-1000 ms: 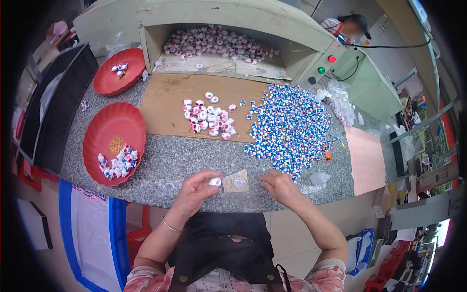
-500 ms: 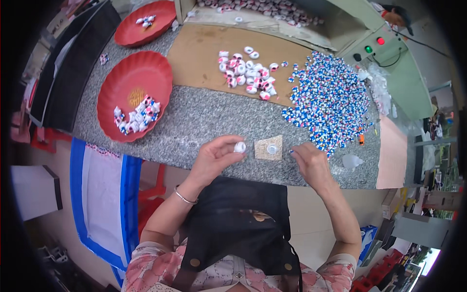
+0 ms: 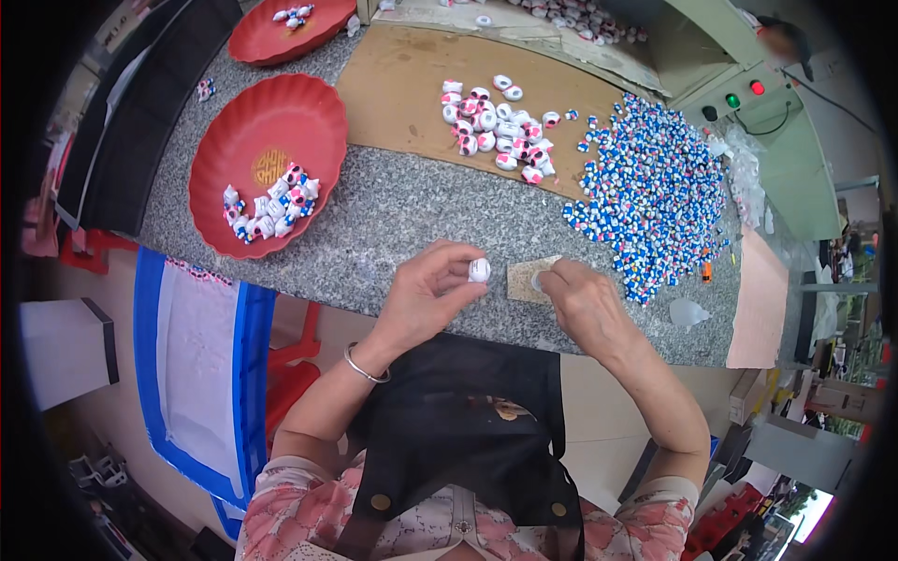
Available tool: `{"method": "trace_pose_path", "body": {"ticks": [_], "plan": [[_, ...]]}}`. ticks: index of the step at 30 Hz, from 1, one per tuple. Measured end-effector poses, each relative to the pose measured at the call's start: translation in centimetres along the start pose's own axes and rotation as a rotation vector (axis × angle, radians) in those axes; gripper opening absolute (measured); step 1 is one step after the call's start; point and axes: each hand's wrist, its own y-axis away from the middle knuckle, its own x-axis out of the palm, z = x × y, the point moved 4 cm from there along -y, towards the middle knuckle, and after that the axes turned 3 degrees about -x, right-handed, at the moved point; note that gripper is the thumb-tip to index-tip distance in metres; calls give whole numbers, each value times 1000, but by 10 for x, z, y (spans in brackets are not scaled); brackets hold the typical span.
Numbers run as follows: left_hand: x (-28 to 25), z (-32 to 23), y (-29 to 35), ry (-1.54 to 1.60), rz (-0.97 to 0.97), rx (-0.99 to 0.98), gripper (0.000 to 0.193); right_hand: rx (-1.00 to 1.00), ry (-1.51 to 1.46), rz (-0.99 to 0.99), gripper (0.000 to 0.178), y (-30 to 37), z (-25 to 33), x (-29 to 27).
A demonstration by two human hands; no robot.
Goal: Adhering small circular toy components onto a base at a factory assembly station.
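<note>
My left hand pinches a small white figurine head between thumb and fingertips, just above the counter's front edge. To its right lies a speckled beige block with a small round clear dish on it. My right hand has its fingertips closed together at that dish, partly covering it. Whatever those fingers hold is hidden now. Beyond the right hand spreads a big heap of tiny blue-and-white figurine bodies. Several white-and-pink figurine heads lie on a brown board.
At the left, a scalloped red bowl contains several joined figurines, and a second red bowl stands behind it. A green-grey machine cabinet with lit buttons is at the back right. A blue-rimmed crate stands below the counter.
My right hand has moved left from beside the block onto the dish; a tiny blue piece showed at its fingertips before. The left hand still holds the white head, now turned slightly.
</note>
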Motion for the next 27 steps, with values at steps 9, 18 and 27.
{"method": "trace_pose_path", "body": {"ticks": [9,18,27], "plan": [[22,-1,-6,-318,-19,195,31,189,-226,-253,15,14,-9,-6],[49,-1,-3,-537,65,384,34,749,-1343,-242,13,36,-7,20],[51,-6,-7,-15,503,-170,27,298,-831,-302,15,36,15,-15]]}}
